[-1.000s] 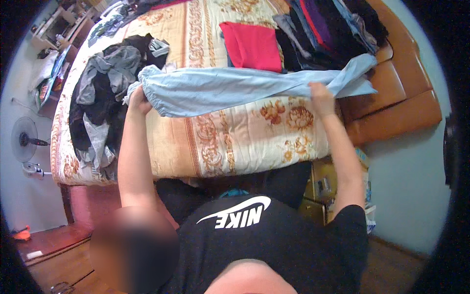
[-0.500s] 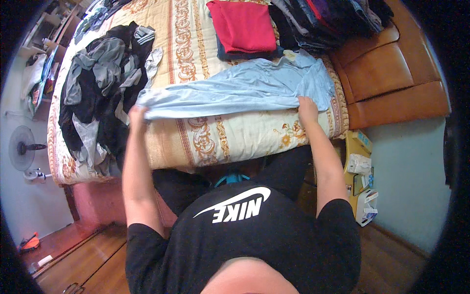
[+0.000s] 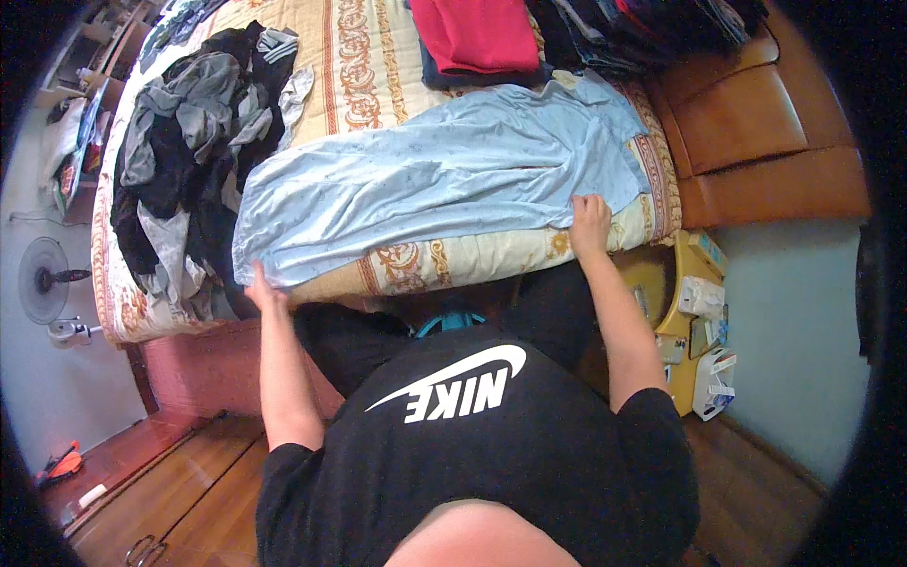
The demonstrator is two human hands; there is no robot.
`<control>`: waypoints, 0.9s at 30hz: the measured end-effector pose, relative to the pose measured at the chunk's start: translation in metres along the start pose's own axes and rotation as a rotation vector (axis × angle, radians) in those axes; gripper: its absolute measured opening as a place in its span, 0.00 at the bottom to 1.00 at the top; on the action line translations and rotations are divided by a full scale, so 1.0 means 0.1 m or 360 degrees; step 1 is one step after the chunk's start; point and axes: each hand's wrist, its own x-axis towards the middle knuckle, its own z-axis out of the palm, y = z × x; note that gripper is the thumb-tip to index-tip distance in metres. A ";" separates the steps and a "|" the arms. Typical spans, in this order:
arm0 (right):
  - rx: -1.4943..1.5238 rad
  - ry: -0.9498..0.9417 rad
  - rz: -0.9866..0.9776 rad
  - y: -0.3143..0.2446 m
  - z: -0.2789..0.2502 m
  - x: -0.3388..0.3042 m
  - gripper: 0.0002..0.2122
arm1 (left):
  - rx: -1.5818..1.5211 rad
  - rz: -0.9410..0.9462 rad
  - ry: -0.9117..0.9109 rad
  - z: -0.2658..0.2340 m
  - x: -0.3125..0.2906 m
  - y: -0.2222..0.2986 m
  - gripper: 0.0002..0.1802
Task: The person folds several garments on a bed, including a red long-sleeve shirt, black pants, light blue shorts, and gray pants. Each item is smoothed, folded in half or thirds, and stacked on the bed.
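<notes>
Light blue pants with a faint small print lie spread lengthwise along the near edge of the bed, wrinkled toward the right. The near left corner of the cloth is pinched by my left hand. On the near edge, farther right, the fingers of my right hand are curled on the fabric, closed on it. Beyond the pants sits a folded red garment on top of a dark blue one. A loose heap of black and grey clothes is close to my left hand.
A patterned cream and brown cover lies over the bed. Dark folded clothes are stacked at the far right, beside a brown padded headboard. A small yellow cabinet stands at right; a fan is at left.
My left hand has come nearer to me and slightly down, pulling the pants' left end wider open over the bed edge. My right hand has shifted little. The view has tilted slightly.
</notes>
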 end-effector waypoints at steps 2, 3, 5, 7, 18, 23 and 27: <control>0.0035 -0.0091 -0.0069 0.24 0.07 -0.02 0.08 | 0.0334 -0.0264 0.0529 0.33 -0.11 -0.07 0.27; 0.0057 -0.0324 -0.0058 0.24 0.02 0.04 0.09 | 0.0464 -0.0328 0.0545 0.18 0.09 -0.16 0.25; 0.0166 -0.0466 0.0109 0.27 -0.20 0.13 0.11 | 0.0597 -0.0222 0.0605 -0.09 0.40 -0.21 0.23; 0.0175 -0.0664 0.0218 0.42 -0.27 0.02 0.16 | 0.0598 -0.0094 0.0620 -0.21 0.42 -0.17 0.20; 0.0173 -0.0193 0.0948 1.38 0.20 0.61 0.21 | 0.2277 0.1325 -0.0050 0.56 -1.38 -0.20 0.31; 0.0539 -0.0401 0.0690 1.60 0.42 0.87 0.17 | 0.2494 0.1641 -0.1389 1.59 -1.98 -0.39 0.25; 0.0541 -0.0368 0.0823 1.89 0.32 0.77 0.13 | 0.2518 0.1756 -0.1508 2.33 -1.82 -0.60 0.23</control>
